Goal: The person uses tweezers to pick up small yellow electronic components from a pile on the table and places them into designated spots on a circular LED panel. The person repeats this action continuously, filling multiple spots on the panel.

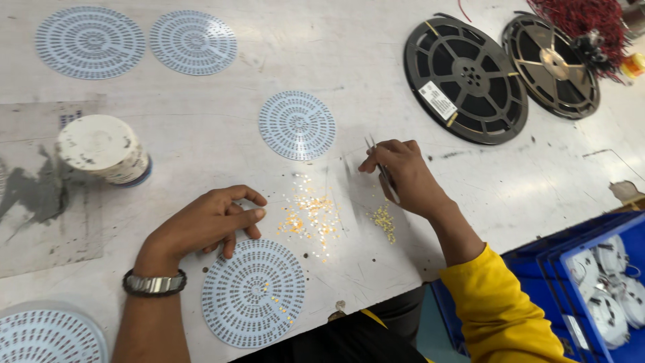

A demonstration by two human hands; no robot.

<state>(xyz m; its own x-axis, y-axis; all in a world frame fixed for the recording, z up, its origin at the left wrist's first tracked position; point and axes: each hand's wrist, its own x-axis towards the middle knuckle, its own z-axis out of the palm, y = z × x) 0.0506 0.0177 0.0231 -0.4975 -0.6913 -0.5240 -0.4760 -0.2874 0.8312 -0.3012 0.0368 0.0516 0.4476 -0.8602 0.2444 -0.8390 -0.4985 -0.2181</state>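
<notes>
Gripping slim metal tweezers (381, 168), the right hand (403, 176) has its fingers pinched shut around them, tips pointing away; scattered tiny yellow chips (312, 216) lie just below and between both hands. The left hand (208, 222), fingers loosely curled and empty, rests touching the upper rim of a round white circuit board (253, 294)

The right hand (403, 176) holds tweezers (381, 168) above tiny yellow bits (312, 216). The left hand (211, 220) rests by a round board (254, 293).
</notes>
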